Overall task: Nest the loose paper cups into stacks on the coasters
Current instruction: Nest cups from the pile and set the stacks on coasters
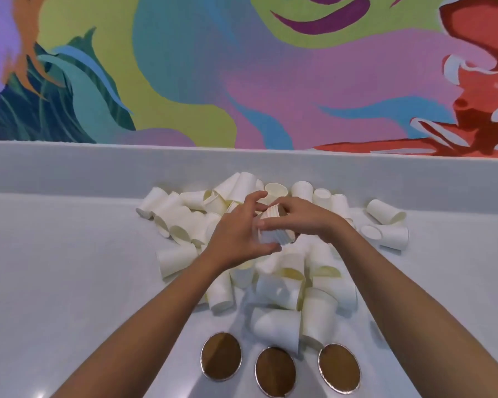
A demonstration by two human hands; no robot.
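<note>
Both hands are meeting over the heap of loose paper cups — the left hand and right hand are gripping a short nested stack together, while three brown coasters are lying bare near the counter front edge.

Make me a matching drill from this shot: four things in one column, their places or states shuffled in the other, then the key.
Things
1. coasters
2. loose cups
3. small stack
4. mural

Places or states
A. held between both hands, the left hand and the right hand, above the heap
B. on the wall behind the counter
C. three in a row at the near edge, nothing on them
D. heaped on their sides mid-counter

Pairs: 1-C, 2-D, 3-A, 4-B
</note>
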